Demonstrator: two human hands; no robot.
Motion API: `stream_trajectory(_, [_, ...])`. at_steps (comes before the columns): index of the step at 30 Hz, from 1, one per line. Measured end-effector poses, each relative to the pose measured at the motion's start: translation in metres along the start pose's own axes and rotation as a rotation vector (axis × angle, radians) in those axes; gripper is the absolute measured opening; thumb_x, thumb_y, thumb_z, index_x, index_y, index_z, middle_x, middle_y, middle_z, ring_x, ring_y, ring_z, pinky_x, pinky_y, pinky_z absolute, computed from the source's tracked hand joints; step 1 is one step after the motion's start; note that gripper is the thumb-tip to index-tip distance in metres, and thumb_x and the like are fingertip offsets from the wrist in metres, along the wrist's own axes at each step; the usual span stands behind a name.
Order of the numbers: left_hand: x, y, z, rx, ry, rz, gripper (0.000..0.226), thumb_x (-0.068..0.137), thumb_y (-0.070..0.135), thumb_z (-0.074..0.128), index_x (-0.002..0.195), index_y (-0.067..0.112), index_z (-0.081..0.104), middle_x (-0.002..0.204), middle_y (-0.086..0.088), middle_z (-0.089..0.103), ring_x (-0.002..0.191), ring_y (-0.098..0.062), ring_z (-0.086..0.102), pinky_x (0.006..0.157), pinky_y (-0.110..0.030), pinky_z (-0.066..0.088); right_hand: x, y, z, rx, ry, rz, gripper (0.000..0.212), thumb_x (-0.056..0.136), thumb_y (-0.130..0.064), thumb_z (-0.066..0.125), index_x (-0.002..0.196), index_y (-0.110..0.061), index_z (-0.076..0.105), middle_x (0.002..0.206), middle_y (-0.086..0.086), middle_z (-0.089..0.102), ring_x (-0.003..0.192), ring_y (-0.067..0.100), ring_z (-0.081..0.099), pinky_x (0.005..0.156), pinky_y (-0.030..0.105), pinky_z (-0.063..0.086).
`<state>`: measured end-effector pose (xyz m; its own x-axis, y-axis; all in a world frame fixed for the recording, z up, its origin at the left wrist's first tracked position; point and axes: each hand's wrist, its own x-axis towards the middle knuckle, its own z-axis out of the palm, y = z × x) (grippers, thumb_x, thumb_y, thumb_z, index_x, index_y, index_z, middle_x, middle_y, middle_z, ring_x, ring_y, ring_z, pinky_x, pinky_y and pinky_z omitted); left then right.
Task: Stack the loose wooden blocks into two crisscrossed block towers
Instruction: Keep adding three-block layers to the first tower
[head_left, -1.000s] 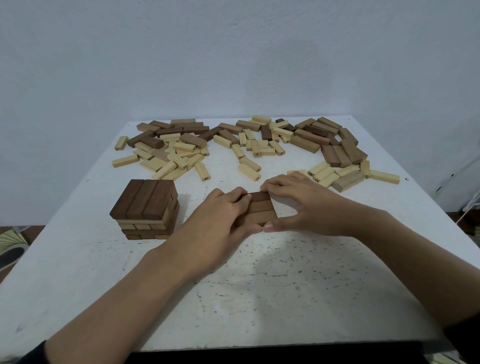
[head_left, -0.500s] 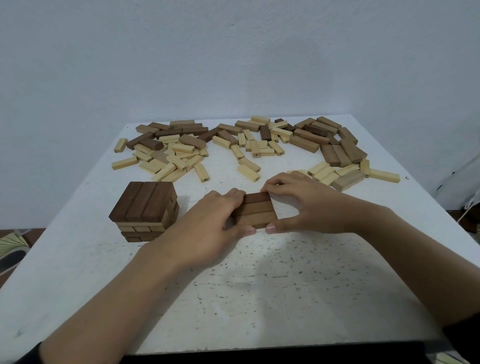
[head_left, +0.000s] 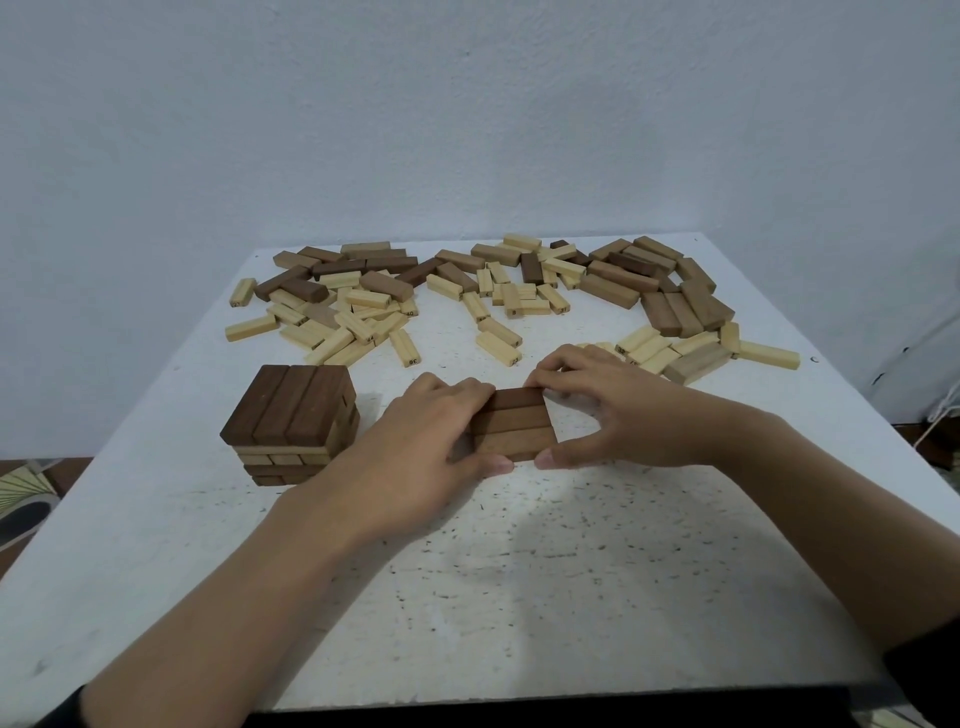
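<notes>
Both hands (head_left: 524, 447) around block layer (head_left: 514, 423)

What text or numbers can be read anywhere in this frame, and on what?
"36", upside down: end of a lone pale block.
"40", probably: end of a pale block in the left pile.
Other pale block ends carry numbers too small to read.
None visible on the dark blocks.

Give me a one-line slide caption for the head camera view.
Both hands, left hand and right hand, square up a three-block brown layer beside the finished tower, loose blocks behind.
</notes>
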<state>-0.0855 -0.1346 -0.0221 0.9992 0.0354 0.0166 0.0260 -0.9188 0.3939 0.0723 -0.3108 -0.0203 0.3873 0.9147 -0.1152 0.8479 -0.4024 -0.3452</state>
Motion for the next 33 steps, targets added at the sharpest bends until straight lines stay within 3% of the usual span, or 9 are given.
stream_trajectory(4, [0.000,0.003,0.000,0.104,-0.015,0.026,0.053,0.095,0.062,0.047,0.132,0.025,0.048,0.112,0.016,0.050,0.105,-0.008,0.038,0.092,-0.032,0.040,-0.002,0.004,0.002,0.024,0.023,-0.014,0.073,0.082,-0.066,0.066,0.143,-0.032,0.044,0.130,-0.016,0.041,0.117,0.005,0.032,0.097,0.025,0.036])
stream_trajectory(7, [-0.001,0.007,-0.002,0.149,0.003,0.039,0.060,0.096,0.062,0.045,0.143,0.024,0.042,0.125,0.015,0.048,0.109,-0.006,0.034,0.097,-0.029,0.037,-0.006,0.007,0.003,0.070,0.057,-0.019,0.075,0.080,-0.065,0.069,0.144,-0.035,0.042,0.130,-0.021,0.039,0.116,-0.002,0.031,0.090,0.012,0.032])
stream_trajectory(14, [-0.005,0.023,-0.020,0.254,0.128,0.090,0.077,0.097,0.061,0.036,0.159,0.018,0.021,0.152,0.012,0.033,0.122,-0.007,0.028,0.107,-0.025,0.030,-0.019,-0.003,-0.012,0.210,0.223,-0.044,0.068,0.080,-0.048,0.079,0.138,-0.039,0.045,0.124,-0.034,0.040,0.112,-0.017,0.035,0.081,0.003,0.036])
stream_trajectory(19, [-0.011,0.028,-0.042,0.298,0.168,0.104,0.080,0.090,0.066,0.029,0.157,0.023,0.025,0.145,0.019,0.035,0.113,-0.002,0.025,0.098,-0.020,0.028,-0.026,-0.020,-0.026,0.270,0.294,-0.076,0.067,0.078,-0.045,0.080,0.138,-0.033,0.050,0.120,-0.031,0.045,0.105,-0.015,0.041,0.079,0.005,0.036])
stream_trajectory(23, [-0.021,0.023,-0.063,0.300,0.183,0.117,0.081,0.085,0.069,0.032,0.154,0.026,0.032,0.140,0.022,0.042,0.112,-0.001,0.027,0.095,-0.021,0.028,-0.023,-0.038,-0.034,0.250,0.347,-0.121,0.068,0.074,-0.057,0.074,0.135,-0.034,0.052,0.120,-0.029,0.048,0.112,-0.007,0.044,0.081,0.006,0.036])
stream_trajectory(25, [-0.028,0.017,-0.076,0.270,0.193,0.143,0.082,0.082,0.070,0.036,0.152,0.027,0.038,0.133,0.032,0.044,0.108,0.004,0.029,0.092,-0.016,0.028,-0.019,-0.049,-0.038,0.225,0.361,-0.132,0.070,0.073,-0.062,0.071,0.134,-0.032,0.054,0.119,-0.027,0.049,0.112,-0.009,0.043,0.083,0.003,0.032])
stream_trajectory(28, [-0.040,0.001,-0.099,0.170,0.170,0.136,0.075,0.078,0.073,0.046,0.145,0.039,0.047,0.113,0.057,0.030,0.109,0.017,0.032,0.087,-0.013,0.035,-0.008,-0.068,-0.041,0.193,0.364,-0.123,0.071,0.073,-0.063,0.073,0.135,-0.032,0.056,0.120,-0.023,0.052,0.113,-0.006,0.044,0.084,0.007,0.033])
stream_trajectory(31, [-0.049,-0.023,-0.117,0.104,0.121,0.091,0.060,0.077,0.082,0.052,0.134,0.064,0.043,0.116,0.036,0.040,0.117,0.008,0.035,0.085,-0.018,0.036,0.006,-0.090,-0.041,0.170,0.375,-0.086,0.072,0.073,-0.062,0.077,0.135,-0.034,0.055,0.121,-0.020,0.053,0.111,-0.004,0.044,0.088,0.011,0.035])
stream_trajectory(33, [-0.054,-0.036,-0.127,0.103,0.091,0.055,0.058,0.073,0.087,0.052,0.127,0.078,0.035,0.119,0.027,0.041,0.117,0.012,0.032,0.086,-0.012,0.031,0.017,-0.102,-0.038,0.162,0.377,-0.087,0.071,0.073,-0.065,0.077,0.135,-0.037,0.055,0.117,-0.017,0.055,0.110,0.001,0.046,0.089,0.016,0.035])
